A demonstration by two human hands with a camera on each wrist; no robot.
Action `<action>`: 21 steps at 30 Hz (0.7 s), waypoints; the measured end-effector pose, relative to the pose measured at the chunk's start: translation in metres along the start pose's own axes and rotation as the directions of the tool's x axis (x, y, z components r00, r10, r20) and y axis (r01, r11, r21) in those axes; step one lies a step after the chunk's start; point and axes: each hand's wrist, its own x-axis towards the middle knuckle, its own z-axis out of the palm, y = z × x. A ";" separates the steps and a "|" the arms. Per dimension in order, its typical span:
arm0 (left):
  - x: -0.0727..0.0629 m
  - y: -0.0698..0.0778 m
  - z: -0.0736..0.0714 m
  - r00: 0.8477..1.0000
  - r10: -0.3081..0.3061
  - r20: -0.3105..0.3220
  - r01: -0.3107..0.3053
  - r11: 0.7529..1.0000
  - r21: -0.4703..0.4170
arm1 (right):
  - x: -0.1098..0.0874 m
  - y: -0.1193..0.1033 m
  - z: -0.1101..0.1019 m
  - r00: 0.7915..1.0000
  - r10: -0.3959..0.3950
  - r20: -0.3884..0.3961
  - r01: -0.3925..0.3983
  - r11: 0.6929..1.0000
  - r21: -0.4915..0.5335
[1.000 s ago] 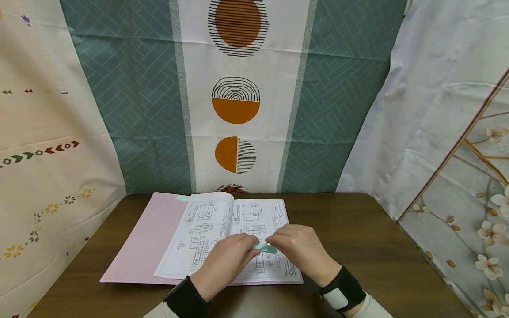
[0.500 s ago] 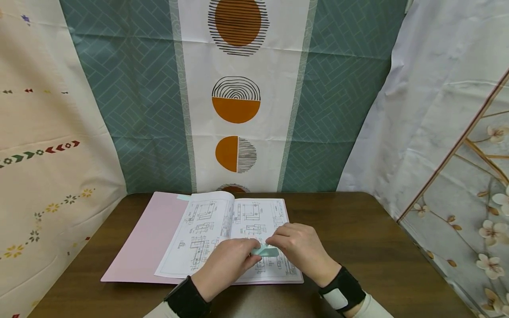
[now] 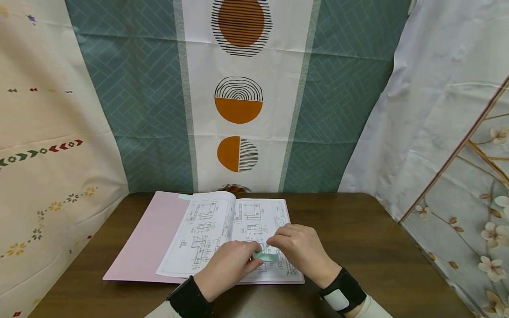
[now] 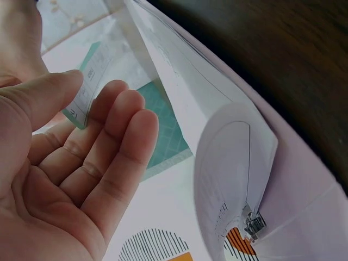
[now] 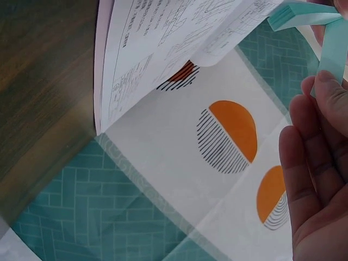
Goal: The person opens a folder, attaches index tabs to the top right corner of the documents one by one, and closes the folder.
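Note:
Over the right page, my left hand [image 3: 230,263] holds a small pad of teal sticky notes [image 3: 269,257], its right end sticking out past the thumb. My right hand [image 3: 300,247] pinches a narrow teal note [image 5: 333,51] between thumb and finger; in the right wrist view it slants away from the pad [image 5: 296,15] and meets it near the left fingertips. The left wrist view shows the printed underside of the pad [image 4: 84,95] behind my left thumb, the other fingers loosely bent. Beneath lies an open set of technical drawings [image 3: 200,234] in a pink folder [image 3: 139,247].
A teal tab [image 3: 185,197] sticks out at the top of the left pages. A metal clip [image 4: 253,223] shows at the binding in the left wrist view. The brown table [image 3: 350,229] extends right of the folder, with patterned cloth [image 3: 250,110] hanging behind it.
The pad's free right end has tipped lower, away from my right fingertips, and the pinched note now stands apart from it. Both hands stay nearly in place; the view shifts slightly.

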 end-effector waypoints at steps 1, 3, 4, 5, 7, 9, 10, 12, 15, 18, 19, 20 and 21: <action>0.000 0.000 0.000 1.000 -0.004 0.005 0.004 1.000 -0.002 | 0.000 0.000 0.000 1.000 0.007 0.002 -0.007 1.000 0.008; 0.000 -0.001 0.000 1.000 -0.007 0.009 0.007 1.000 -0.003 | 0.000 0.000 0.000 1.000 0.017 0.006 -0.017 1.000 0.019; 0.000 -0.001 0.000 1.000 -0.005 0.009 0.005 1.000 0.003 | 0.000 0.000 0.000 1.000 0.019 0.007 -0.019 1.000 0.024; 0.000 -0.001 0.000 1.000 -0.005 0.009 0.005 1.000 0.005 | 0.000 0.000 0.000 1.000 0.019 0.009 -0.020 0.999 0.029; 0.000 -0.002 0.001 1.000 -0.001 0.011 0.001 1.000 0.008 | -0.001 0.001 0.000 1.000 0.020 0.009 -0.020 0.999 0.035; -0.001 -0.002 0.001 1.000 0.002 0.016 -0.002 1.000 0.014 | -0.002 0.002 -0.001 1.000 0.025 0.002 -0.025 0.999 0.039; -0.001 -0.003 0.001 1.000 0.001 0.022 -0.001 1.000 0.013 | -0.002 0.002 -0.002 1.000 0.030 -0.004 -0.029 0.999 0.038; -0.002 -0.003 0.001 1.000 -0.001 0.031 0.000 1.000 0.007 | -0.003 0.003 -0.004 0.999 0.042 -0.019 -0.042 0.999 0.032; -0.005 -0.004 0.003 0.999 0.000 0.032 0.000 1.000 0.006 | -0.003 0.005 -0.006 0.998 0.060 -0.030 -0.059 0.998 0.023; -0.008 -0.005 0.003 1.000 0.010 0.027 -0.011 1.000 0.015 | -0.003 0.007 -0.007 0.997 0.070 -0.022 -0.070 0.997 0.018; -0.009 -0.004 0.003 0.999 0.014 0.029 -0.015 1.000 0.021 | -0.003 0.008 -0.007 0.997 0.071 -0.020 -0.071 0.997 0.017; -0.011 -0.004 0.004 0.999 0.022 0.028 -0.023 0.999 0.030 | -0.003 0.009 -0.007 0.997 0.072 -0.019 -0.072 0.997 0.016; -0.012 -0.003 0.004 0.999 0.030 0.028 -0.031 0.999 0.037 | -0.002 0.009 -0.008 0.997 0.073 -0.019 -0.073 0.997 0.013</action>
